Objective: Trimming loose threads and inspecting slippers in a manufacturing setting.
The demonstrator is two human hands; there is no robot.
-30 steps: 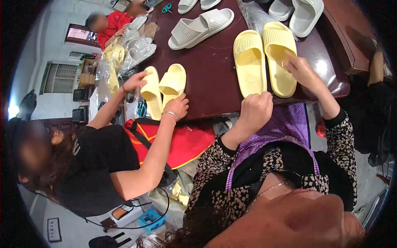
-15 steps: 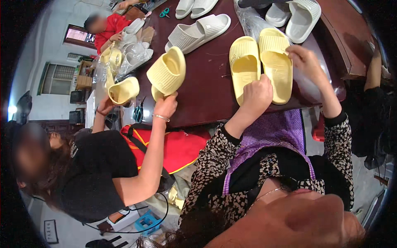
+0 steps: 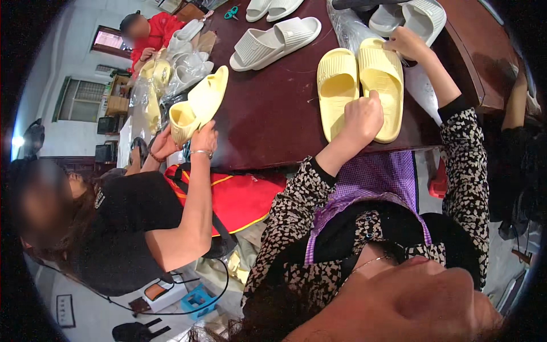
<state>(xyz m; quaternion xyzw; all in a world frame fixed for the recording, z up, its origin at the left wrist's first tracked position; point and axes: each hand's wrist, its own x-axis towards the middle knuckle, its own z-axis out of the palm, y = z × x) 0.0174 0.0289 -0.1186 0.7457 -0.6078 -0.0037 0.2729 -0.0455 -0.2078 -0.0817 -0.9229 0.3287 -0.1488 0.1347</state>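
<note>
Two pale yellow slippers lie side by side on the dark brown table point(image 3: 273, 119), the left slipper point(image 3: 337, 91) beside the right slipper point(image 3: 380, 71). My left hand point(image 3: 362, 117) is closed over their near ends, thumb on the right slipper's heel. My right hand point(image 3: 407, 43) grips the far end of the right slipper, next to a clear plastic bag point(image 3: 347, 23). Both of my sleeves are black-and-white patterned.
A co-worker in a black shirt point(image 3: 131, 216) sits at my left and holds up a yellow slipper pair point(image 3: 199, 105). White slippers point(image 3: 273, 37) and grey slippers point(image 3: 413, 17) lie farther back. Bagged slippers point(image 3: 185, 62) pile at the far left, near a person in red point(image 3: 156, 31).
The co-worker has lifted the yellow pair off the table and turned it on edge. My right hand has slid to the far end of the right slipper; my left hand stays at the heels.
</note>
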